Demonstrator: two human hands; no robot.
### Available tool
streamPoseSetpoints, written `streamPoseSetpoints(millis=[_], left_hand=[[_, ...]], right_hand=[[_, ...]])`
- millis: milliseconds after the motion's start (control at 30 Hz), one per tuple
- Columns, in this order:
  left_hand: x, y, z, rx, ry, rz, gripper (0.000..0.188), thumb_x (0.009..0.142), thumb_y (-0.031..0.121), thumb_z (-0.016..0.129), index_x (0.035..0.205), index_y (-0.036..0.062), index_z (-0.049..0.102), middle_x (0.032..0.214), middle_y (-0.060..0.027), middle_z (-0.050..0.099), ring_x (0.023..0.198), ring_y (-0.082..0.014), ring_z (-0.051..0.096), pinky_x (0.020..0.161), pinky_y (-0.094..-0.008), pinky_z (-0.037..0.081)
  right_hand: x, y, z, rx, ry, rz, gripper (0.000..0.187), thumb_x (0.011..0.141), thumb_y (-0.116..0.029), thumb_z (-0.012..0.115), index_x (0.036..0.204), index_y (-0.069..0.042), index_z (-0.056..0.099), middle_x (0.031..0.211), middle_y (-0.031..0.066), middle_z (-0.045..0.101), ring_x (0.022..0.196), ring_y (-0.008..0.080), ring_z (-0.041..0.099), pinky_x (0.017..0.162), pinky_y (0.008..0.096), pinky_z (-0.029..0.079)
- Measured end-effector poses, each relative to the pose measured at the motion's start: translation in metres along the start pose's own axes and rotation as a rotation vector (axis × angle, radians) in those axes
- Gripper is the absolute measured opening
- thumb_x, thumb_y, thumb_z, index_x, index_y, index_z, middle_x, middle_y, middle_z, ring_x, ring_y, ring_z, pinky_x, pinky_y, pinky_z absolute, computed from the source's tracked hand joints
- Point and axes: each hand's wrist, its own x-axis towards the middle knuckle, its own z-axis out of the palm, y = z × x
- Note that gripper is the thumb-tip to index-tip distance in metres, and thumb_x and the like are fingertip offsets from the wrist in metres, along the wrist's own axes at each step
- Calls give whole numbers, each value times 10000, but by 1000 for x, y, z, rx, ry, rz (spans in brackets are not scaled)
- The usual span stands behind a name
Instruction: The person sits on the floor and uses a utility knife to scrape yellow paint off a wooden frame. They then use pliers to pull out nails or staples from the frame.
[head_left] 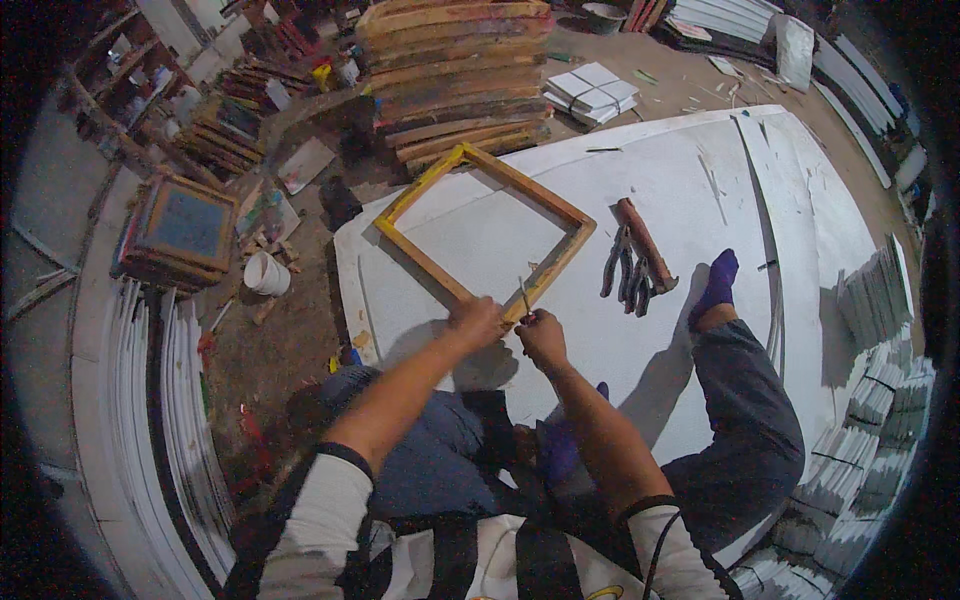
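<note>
A square wooden frame (528,188), yellowish brown and hollow, lies with one corner toward me on a white sheet (620,360). My left hand (476,322) is closed on its near corner, fingers curled at the left rail. Just right of that corner, my right hand (543,340) grips a thin metal tool (525,297) whose tip points away from me along the right rail. The tool's kind cannot be made out. To the right of the frame lie a hammer (645,238) with a reddish-brown handle and dark pliers (614,262), with more pliers (636,286) close by.
Beyond the frame rises a tall stack of wooden frames (455,75). Bundled white sheets (590,93) lie behind it. Left are a white bucket (267,273) and stacked framed panels (185,230). My sock-clad foot (715,285) rests right of the hammer; white bundles (880,390) line the right side.
</note>
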Motion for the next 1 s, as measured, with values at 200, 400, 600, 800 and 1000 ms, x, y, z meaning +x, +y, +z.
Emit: streamPoseSetpoints(millis=[200, 400, 600, 800, 1000], left_hand=[[0, -32, 110, -133, 511, 176, 120, 837, 131, 675, 909, 56, 735, 1010, -158, 711, 958, -364, 699, 880, -480, 575], [-11, -39, 112, -90, 592, 311, 145, 798, 122, 672, 912, 64, 742, 1015, -144, 714, 987, -361, 704, 924, -461, 577], [-24, -30, 58, -47, 536, 163, 184, 870, 124, 637, 1003, 43, 736, 980, -148, 725, 958, -403, 705, 883, -476, 575], [-24, -13, 63, -1062, 186, -524, 253, 990, 226, 600, 1149, 47, 678, 1073, -192, 708, 976, -401, 697, 844, -493, 549], [-2, -31, 169, -1364, 663, -619, 308, 976, 285, 634, 1150, 31, 624, 1028, -215, 702, 940, -412, 703, 808, -506, 545]], right_hand=[[46, 47, 13, 5, 100, -139, 242, 859, -121, 739, 1027, 42, 683, 731, 98, 672, 547, 167, 637, 472, 333, 512], [72, 21, 25, 218, 68, -97, 243, 851, -122, 765, 1017, 31, 677, 753, 75, 668, 564, 162, 630, 484, 319, 498], [91, 0, 58, 100, -40, -142, 277, 865, -146, 775, 1052, 25, 663, 805, 79, 673, 586, 164, 626, 529, 336, 517], [82, -8, 62, 189, -126, -201, 344, 887, -106, 710, 1185, 9, 580, 773, 69, 609, 583, 155, 594, 512, 320, 513], [19, -31, 51, 302, -213, -67, 303, 946, -144, 664, 1193, -27, 532, 832, 91, 608, 596, 151, 595, 483, 321, 518]])
